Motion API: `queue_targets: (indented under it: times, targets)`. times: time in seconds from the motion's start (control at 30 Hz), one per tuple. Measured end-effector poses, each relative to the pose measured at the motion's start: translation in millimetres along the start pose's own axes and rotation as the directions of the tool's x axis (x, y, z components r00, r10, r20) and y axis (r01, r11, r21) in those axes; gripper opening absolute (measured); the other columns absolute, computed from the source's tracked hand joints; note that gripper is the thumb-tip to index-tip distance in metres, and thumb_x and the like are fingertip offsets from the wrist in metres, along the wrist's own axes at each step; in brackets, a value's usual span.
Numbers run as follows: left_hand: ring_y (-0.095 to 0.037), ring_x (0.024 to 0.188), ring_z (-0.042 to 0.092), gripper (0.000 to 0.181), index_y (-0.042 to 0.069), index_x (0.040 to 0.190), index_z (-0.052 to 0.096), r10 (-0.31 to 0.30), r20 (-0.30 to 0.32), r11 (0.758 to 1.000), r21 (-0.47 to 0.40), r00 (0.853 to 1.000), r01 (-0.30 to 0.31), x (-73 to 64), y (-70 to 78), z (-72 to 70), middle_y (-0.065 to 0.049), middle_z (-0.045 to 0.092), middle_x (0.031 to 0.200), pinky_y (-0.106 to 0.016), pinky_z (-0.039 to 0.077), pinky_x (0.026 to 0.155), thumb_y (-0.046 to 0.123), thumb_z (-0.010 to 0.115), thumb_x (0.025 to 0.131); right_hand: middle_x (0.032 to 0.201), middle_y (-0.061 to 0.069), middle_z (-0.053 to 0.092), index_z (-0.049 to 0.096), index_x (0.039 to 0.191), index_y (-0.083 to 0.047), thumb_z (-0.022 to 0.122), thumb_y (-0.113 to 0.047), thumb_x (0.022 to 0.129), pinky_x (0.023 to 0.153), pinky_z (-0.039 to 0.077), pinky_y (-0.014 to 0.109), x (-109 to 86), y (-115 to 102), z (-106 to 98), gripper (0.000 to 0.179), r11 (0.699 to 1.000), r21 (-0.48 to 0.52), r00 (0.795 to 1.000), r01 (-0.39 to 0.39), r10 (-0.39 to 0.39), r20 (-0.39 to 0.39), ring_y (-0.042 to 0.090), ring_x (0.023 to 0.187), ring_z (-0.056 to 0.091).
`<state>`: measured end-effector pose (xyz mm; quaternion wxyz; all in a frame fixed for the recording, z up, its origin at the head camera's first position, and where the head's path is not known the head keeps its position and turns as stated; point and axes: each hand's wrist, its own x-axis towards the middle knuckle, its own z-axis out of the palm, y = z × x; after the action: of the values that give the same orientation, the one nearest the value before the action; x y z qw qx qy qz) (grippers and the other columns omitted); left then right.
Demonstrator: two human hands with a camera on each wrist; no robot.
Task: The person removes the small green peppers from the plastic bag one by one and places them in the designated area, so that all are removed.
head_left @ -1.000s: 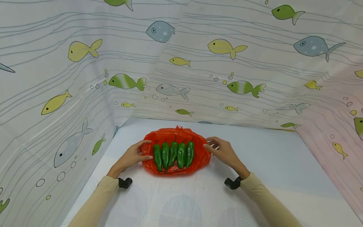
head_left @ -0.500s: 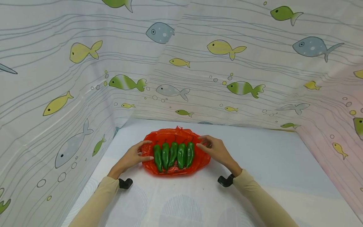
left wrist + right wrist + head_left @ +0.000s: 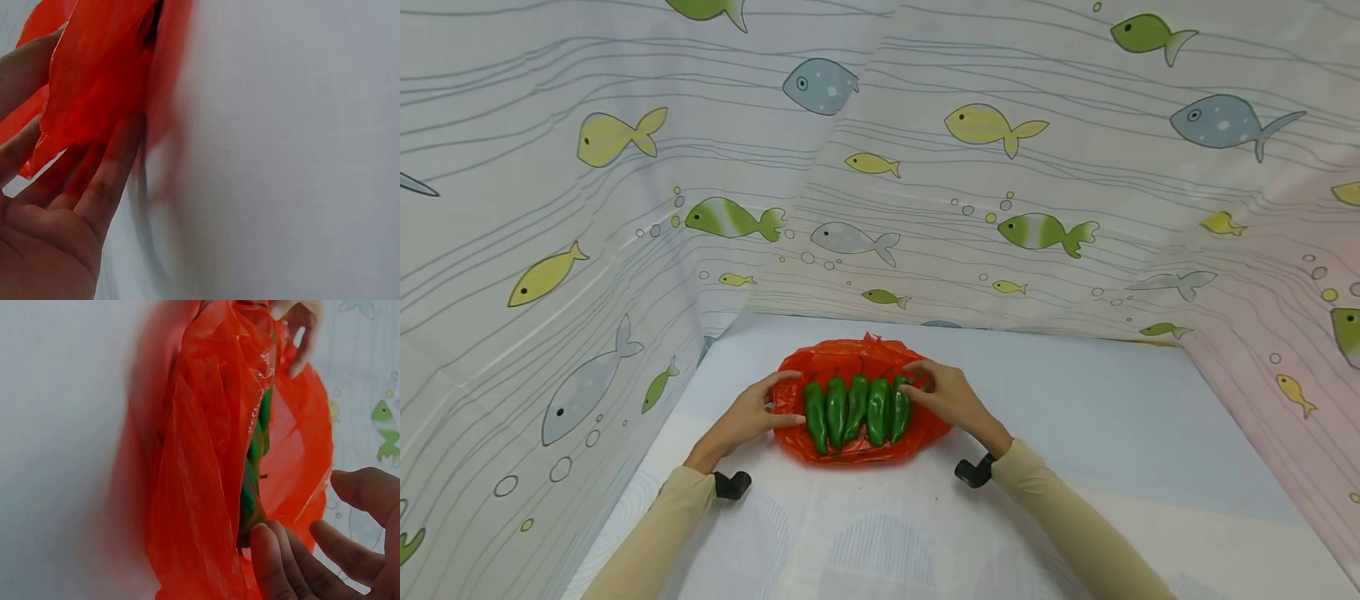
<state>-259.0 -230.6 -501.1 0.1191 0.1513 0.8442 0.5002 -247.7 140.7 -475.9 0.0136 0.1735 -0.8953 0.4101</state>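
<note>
Several green chili peppers [image 3: 857, 410] lie side by side, stems away from me, in a red plastic bag [image 3: 790, 442] with its mouth spread wide. My left hand [image 3: 754, 408] holds the bag's left edge; in the left wrist view the bag's wall [image 3: 103, 81] passes between its fingers. Over the bag's right side, my right hand [image 3: 951, 396] reaches to the rightmost pepper [image 3: 900, 408] with thumb and fingers spread apart. In the right wrist view its fingertips [image 3: 262, 540] are right at the end of a pepper [image 3: 251, 509], partly hidden behind the bag's crumpled side.
The bag lies on a pale table [image 3: 880, 517] with faint circle prints. White sheeting [image 3: 925, 192] with printed fish rises at the back and both sides. Each wrist wears a small black camera mount [image 3: 973, 472].
My right hand has moved left from the bag's right edge to the rightmost pepper. The left hand, the bag and the peppers have stayed in place.
</note>
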Motion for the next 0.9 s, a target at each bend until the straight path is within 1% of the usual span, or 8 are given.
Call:
queue_targets:
  times: [0.23, 0.37, 0.5, 0.57, 0.6, 0.7, 0.8, 0.9]
  targets:
    - [-0.04, 0.13, 0.053, 0.077, 0.012, 0.152, 0.046, 0.035, 0.01, 0.999, 0.015, 0.999, -0.036, -1.3, -1.3, 0.0, -0.021, 0.044, 0.153, -0.054, 0.047, 0.104, 0.021, 0.085, 0.087, 0.113, 0.011, 0.071, 0.067, 0.129, -0.002, 0.076, -0.026, 0.095, 0.066, 0.052, 0.03, 7.2, 2.1, 8.4, 0.043, 0.999, -0.031, 1.0, 0.023, -0.023, 0.003, 0.019, 0.079, 0.062]
    - [-0.04, 0.132, 0.051, 0.078, 0.015, 0.152, 0.046, 0.02, 0.002, 0.999, 0.025, 1.0, -0.02, -0.7, -0.9, -0.2, -0.019, 0.044, 0.154, -0.055, 0.046, 0.105, 0.023, 0.086, 0.086, 0.114, 0.012, 0.07, 0.066, 0.13, -0.001, 0.078, -0.026, 0.094, 0.065, 0.052, 0.029, 11.8, 2.6, 11.5, 0.045, 0.998, -0.061, 1.0, 0.024, -0.023, 0.011, 0.017, 0.077, 0.062]
    - [-0.038, 0.132, 0.05, 0.079, 0.017, 0.152, 0.047, 0.002, 0.0, 1.0, 0.029, 1.0, -0.002, 0.1, -0.9, -0.6, -0.016, 0.044, 0.154, -0.055, 0.045, 0.106, 0.024, 0.087, 0.085, 0.113, 0.011, 0.07, 0.066, 0.13, -0.001, 0.079, -0.025, 0.093, 0.067, 0.052, 0.03, 15.6, 2.7, 13.7, 0.046, 0.997, -0.081, 1.0, 0.006, -0.004, 0.018, 0.015, 0.076, 0.06]
    - [-0.038, 0.132, 0.05, 0.079, 0.017, 0.152, 0.047, 0.003, 0.003, 1.0, 0.029, 1.0, -0.004, 0.3, -1.3, -0.5, -0.016, 0.044, 0.154, -0.055, 0.045, 0.106, 0.024, 0.087, 0.085, 0.113, 0.011, 0.07, 0.066, 0.13, 0.0, 0.079, -0.026, 0.093, 0.069, 0.052, 0.031, 17.5, 3.0, 15.1, 0.047, 0.996, -0.094, 1.0, -0.004, 0.006, 0.023, 0.016, 0.078, 0.058]
    - [-0.038, 0.132, 0.05, 0.079, 0.017, 0.152, 0.047, 0.006, 0.004, 0.999, 0.031, 1.0, -0.006, 0.4, -1.9, -0.7, -0.016, 0.044, 0.154, -0.055, 0.044, 0.106, 0.024, 0.087, 0.085, 0.114, 0.011, 0.07, 0.066, 0.13, 0.0, 0.079, -0.027, 0.093, 0.073, 0.053, 0.033, 18.5, 2.8, 15.4, 0.048, 0.995, -0.098, 1.0, -0.01, 0.013, 0.027, 0.017, 0.081, 0.059]
    - [-0.037, 0.132, 0.05, 0.079, 0.018, 0.152, 0.047, 0.011, 0.0, 0.999, 0.036, 1.0, -0.011, 0.6, -2.4, -1.0, -0.015, 0.045, 0.153, -0.055, 0.044, 0.106, 0.025, 0.087, 0.084, 0.116, 0.013, 0.07, 0.066, 0.129, 0.001, 0.08, -0.029, 0.092, 0.086, 0.055, 0.04, 21.8, 3.0, 16.3, 0.05, 0.994, -0.108, 0.999, -0.016, 0.02, 0.036, 0.023, 0.094, 0.062]
    - [-0.037, 0.131, 0.05, 0.079, 0.018, 0.152, 0.047, 0.02, -0.001, 0.999, 0.04, 1.0, -0.02, 0.8, -2.8, -1.3, -0.015, 0.045, 0.153, -0.055, 0.044, 0.106, 0.026, 0.088, 0.084, 0.119, 0.015, 0.069, 0.065, 0.129, 0.002, 0.08, -0.029, 0.092, 0.098, 0.051, 0.047, 23.9, 4.0, 17.4, 0.05, 0.994, -0.11, 0.999, -0.019, 0.024, 0.047, 0.028, 0.109, 0.064]
    - [-0.038, 0.133, 0.049, 0.079, 0.018, 0.152, 0.047, 0.023, -0.001, 0.999, 0.043, 1.0, -0.023, 0.8, -2.8, -1.1, -0.015, 0.044, 0.154, -0.056, 0.043, 0.107, 0.026, 0.088, 0.084, 0.121, 0.015, 0.069, 0.065, 0.128, 0.002, 0.081, -0.029, 0.091, 0.1, 0.05, 0.048, 24.6, 7.8, 20.4, 0.051, 0.992, -0.125, 0.998, -0.011, 0.018, 0.056, 0.03, 0.113, 0.064]
